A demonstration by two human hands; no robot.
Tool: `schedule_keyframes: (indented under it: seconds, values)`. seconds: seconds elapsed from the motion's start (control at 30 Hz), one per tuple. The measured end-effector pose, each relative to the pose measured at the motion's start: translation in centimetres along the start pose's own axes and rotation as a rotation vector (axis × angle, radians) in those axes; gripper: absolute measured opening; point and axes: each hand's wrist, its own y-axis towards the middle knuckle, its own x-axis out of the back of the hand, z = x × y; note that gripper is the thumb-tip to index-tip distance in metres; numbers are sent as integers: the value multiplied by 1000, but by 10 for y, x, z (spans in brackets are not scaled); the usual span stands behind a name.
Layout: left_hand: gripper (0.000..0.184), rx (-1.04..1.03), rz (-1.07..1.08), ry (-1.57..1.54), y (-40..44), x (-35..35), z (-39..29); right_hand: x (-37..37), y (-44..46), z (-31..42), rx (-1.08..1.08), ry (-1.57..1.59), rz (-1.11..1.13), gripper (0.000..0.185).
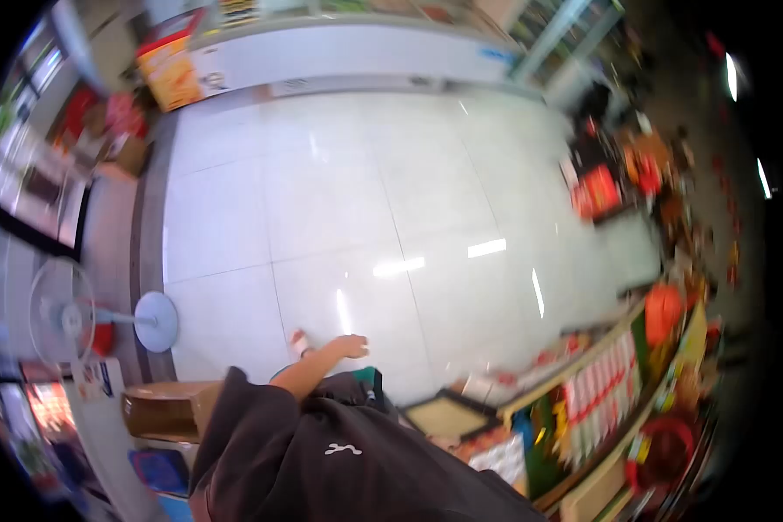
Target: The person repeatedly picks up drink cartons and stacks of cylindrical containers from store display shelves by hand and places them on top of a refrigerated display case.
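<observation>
My left hand (351, 346) hangs in front of my body over the floor, with its forearm coming out of a dark short sleeve. It looks loosely open, slightly blurred, and nothing shows in it. Below it is my dark shirt (365, 474) with a small white logo. One foot in a sandal (300, 342) shows just left of the hand, on the pale tiled floor (322, 209). My right hand cannot be seen.
A white fan (155, 322) and an open cardboard box (170, 409) stand at left. Shelves with red-and-white packets (602, 396) line the lower right. Red and black goods (596, 191) sit at right. A long white counter (348, 56) crosses the far side.
</observation>
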Motion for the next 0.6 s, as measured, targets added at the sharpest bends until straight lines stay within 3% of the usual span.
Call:
schedule_keyframes:
  seconds: [0.03,0.1,0.13,0.23,0.3,0.33,0.4,0.5,0.6]
  values:
    - [46,-66,-178,-114,-2,23,56,-34,-16,6,4,-155,59,71]
    - [38,277,-573,-497,-37,66,149,-113,-52,21,44,-480,339,69]
    - [32,300,-866,-493,-38,62,224,-148,-81,30,61,-670,564,62]
    - [25,471,-1290,-1103,-173,131,308,-259,-147,51,74,-1048,1063,54]
    - [26,665,-1528,-1154,-242,133,349,-322,-180,56,129,-1102,1170,51]
    - [27,746,-1653,-1146,-269,118,374,-352,-196,53,181,-1002,1109,49]
    - [28,937,-1697,-1128,-308,71,418,-402,-214,48,237,-947,1067,46]
    - [32,1260,-1616,-1116,-316,-25,442,-479,-209,50,191,-1245,1166,44]
    - [38,1611,-1305,-1133,-311,-41,349,-585,-226,31,138,-1623,1176,35]
